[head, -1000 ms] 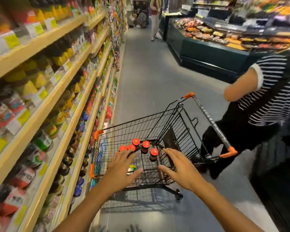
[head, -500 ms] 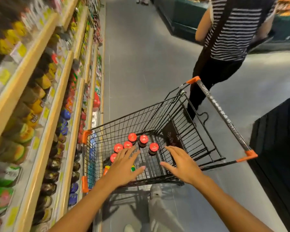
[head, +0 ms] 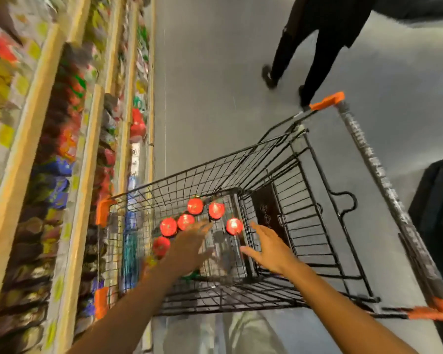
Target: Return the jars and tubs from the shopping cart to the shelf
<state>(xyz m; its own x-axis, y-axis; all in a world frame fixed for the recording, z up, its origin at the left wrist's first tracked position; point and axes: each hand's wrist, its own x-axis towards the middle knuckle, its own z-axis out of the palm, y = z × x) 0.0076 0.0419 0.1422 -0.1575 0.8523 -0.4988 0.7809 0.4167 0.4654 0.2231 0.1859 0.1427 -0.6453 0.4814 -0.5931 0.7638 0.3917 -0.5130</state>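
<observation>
A black wire shopping cart (head: 315, 221) with orange corner caps stands in the aisle beside the shelves. Several dark jars with red lids (head: 195, 206) stand upright on its floor at the left. My left hand (head: 189, 247) reaches down into the basket with fingers spread, just above the nearest red lids, holding nothing. My right hand (head: 271, 247) is inside the basket too, fingers apart and empty, just right of one red-lidded jar (head: 234, 226). Something green lies under my left hand, mostly hidden.
Wooden-edged shelves (head: 69, 200) packed with jars and packets run along the left, blurred by motion. A person in dark trousers (head: 315, 54) walks on the grey floor beyond the cart. A dark object (head: 437, 208) sits at the right edge.
The view has tilted further down and the frame is now blurred. Both hands have sunk deeper into the cart toward the jars. The person beyond the cart has walked on.
</observation>
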